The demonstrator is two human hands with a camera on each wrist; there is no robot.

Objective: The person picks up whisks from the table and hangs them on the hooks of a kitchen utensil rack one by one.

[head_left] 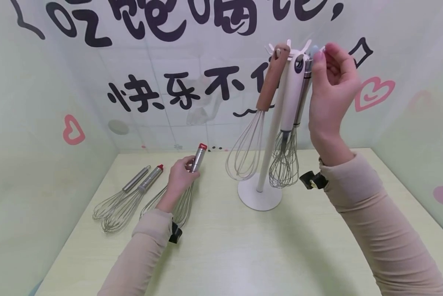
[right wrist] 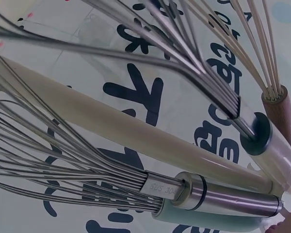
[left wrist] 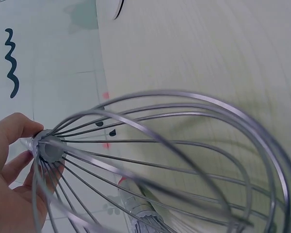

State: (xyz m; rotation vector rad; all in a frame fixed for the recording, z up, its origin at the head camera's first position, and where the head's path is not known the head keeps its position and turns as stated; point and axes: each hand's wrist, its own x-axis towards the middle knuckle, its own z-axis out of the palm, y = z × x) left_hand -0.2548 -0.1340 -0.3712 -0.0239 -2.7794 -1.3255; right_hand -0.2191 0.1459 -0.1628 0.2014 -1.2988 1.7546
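My left hand [head_left: 180,174] grips a large balloon whisk with a red-capped metal handle [head_left: 198,159], handle end up and tilted over the table. In the left wrist view its wires [left wrist: 199,141] spread across the frame. My right hand [head_left: 334,84] is raised at the top of a white hook stand [head_left: 271,135]. Its thumb and index finger pinch the top end of a silver-handled whisk [right wrist: 233,199]; the exact contact is partly hidden. Beside that whisk hang a white-handled whisk [head_left: 292,92], a brown-handled whisk [head_left: 273,80] and a pale green-handled whisk [right wrist: 208,222].
Two metal whisks lie side by side on the left of the table: one with a slim handle [head_left: 136,179], the other with a red tip [head_left: 151,179]. The stand's round base [head_left: 260,201] rests near mid-table. A printed sheet with lettering [head_left: 177,90] covers the back.
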